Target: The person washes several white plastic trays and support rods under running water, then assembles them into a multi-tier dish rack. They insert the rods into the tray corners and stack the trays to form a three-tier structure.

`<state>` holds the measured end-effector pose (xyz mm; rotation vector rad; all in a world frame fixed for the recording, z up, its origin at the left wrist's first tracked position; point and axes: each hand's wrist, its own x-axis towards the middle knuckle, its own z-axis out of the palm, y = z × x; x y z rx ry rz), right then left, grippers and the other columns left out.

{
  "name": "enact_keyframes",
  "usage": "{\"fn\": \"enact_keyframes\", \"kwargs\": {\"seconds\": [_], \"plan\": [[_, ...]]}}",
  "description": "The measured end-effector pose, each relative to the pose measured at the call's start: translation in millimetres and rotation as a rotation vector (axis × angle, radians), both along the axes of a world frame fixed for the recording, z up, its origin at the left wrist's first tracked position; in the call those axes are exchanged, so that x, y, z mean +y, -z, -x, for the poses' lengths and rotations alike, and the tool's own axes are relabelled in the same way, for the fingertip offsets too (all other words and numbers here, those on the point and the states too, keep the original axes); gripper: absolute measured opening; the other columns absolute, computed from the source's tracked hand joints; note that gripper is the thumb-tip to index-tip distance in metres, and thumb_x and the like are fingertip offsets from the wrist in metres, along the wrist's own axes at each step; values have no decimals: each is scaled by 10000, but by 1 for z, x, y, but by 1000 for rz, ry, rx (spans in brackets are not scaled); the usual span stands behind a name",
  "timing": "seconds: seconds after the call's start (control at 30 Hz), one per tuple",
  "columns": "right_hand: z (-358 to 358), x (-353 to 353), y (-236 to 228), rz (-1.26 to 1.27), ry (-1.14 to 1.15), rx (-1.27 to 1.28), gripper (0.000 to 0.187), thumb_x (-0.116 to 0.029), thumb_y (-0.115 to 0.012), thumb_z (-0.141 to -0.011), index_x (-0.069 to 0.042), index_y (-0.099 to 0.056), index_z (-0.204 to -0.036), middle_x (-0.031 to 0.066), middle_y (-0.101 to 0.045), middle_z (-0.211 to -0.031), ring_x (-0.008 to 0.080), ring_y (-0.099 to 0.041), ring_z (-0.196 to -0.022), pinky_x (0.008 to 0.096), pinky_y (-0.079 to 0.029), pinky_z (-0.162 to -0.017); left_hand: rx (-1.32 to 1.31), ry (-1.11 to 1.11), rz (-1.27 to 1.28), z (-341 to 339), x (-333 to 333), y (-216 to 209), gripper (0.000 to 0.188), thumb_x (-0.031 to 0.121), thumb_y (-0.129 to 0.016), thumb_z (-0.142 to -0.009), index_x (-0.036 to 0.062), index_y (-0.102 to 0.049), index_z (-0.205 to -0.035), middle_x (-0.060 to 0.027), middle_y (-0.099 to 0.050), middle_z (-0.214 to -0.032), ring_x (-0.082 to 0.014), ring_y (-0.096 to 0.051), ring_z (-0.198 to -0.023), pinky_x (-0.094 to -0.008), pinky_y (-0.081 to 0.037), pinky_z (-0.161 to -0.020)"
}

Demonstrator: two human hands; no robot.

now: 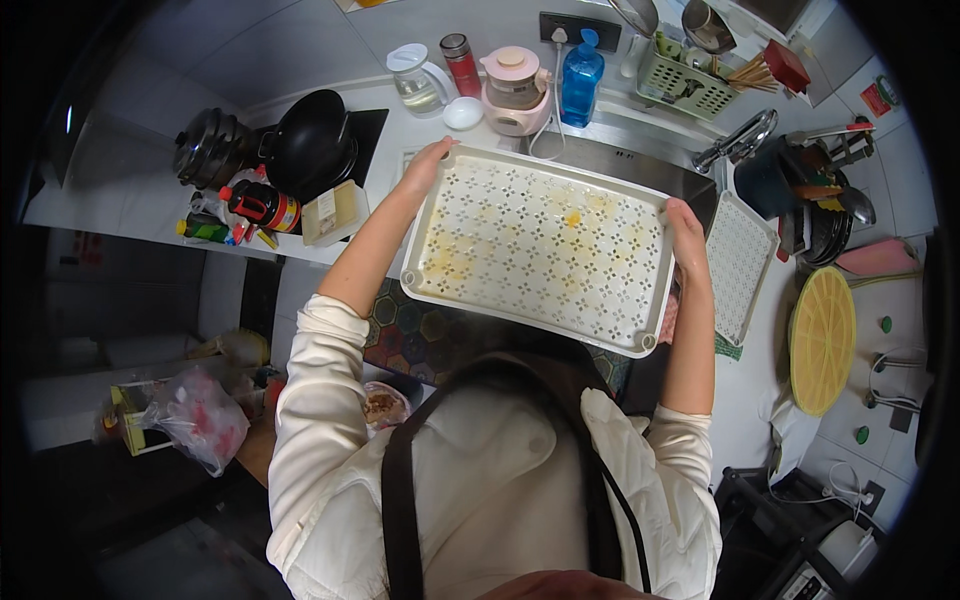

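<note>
Kitchen sink (pixel 660 172) just beyond, and now holding the white tray (pixel 540 260) out front, clamped near its far corners by left hand (pixel 430 167) and right hand (pixel 686 236) alike, stretched lengthwise between both, angled nearer at the right.

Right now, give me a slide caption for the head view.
Left hand and right hand hold a yellow-spotted, perforated white tray at opposite ends, near the faucet.

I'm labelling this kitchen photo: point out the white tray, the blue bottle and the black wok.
White tray (pixel 530 250), head view: middle of its perforated panel.
Blue bottle (pixel 581 88), head view: its body.
Black wok (pixel 306 145), head view: its bowl.
</note>
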<state>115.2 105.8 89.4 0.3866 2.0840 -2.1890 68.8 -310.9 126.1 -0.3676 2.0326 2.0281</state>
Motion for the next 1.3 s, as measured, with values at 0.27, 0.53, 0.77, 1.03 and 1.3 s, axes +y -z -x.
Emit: {"fn": "enact_keyframes", "kwargs": {"seconds": [0.27,0.53,0.77,1.03,1.3], "plan": [[4,7,7,3,-9,-19,344,-313,-562,-911,-15,-629,-1068,8,-613,-944,92,-535,-860,226,-412,-777,-33,10,113,0,-2,3,651,570,-253,-946,55,-564,-1194,-122,-579,-1154,-199,-572,-996,-315,-408,-928],[1,1,-2,34,38,-21,351,-336,-584,-898,-21,-634,-1045,17,-624,-891,98,-558,-781,228,-439,-711,-28,51,462,0,-4,4,849,653,-208,-902,-68,-493,-1249,-233,-477,-1294,-295,-450,-1210,-352,-296,-1031],[4,2,-10,-38,8,-90,455,-387,-534,-912,-11,-556,-1167,75,-616,-1008,158,-582,-872,281,-456,-782,-42,118,331,7,-9,19,806,641,-317,-892,-69,-526,-1212,-220,-535,-1227,-281,-506,-1147,-351,-352,-987],[12,-9,-21,-286,26,-99,581,-453,-483,-917,29,-500,-1239,123,-560,-1182,208,-525,-1048,310,-386,-920,27,127,498,-4,-3,5,824,655,-310,-881,-81,-564,-1149,-263,-557,-1169,-326,-523,-1113,-371,-371,-961],[13,-7,-16,-348,12,23,452,-423,-512,-921,5,-623,-1016,20,-606,-865,91,-516,-756,225,-410,-689,-30,81,860,-18,10,-16,709,582,-192,-921,43,-645,-998,-150,-653,-945,-287,-605,-971,-409,-431,-858]]}}
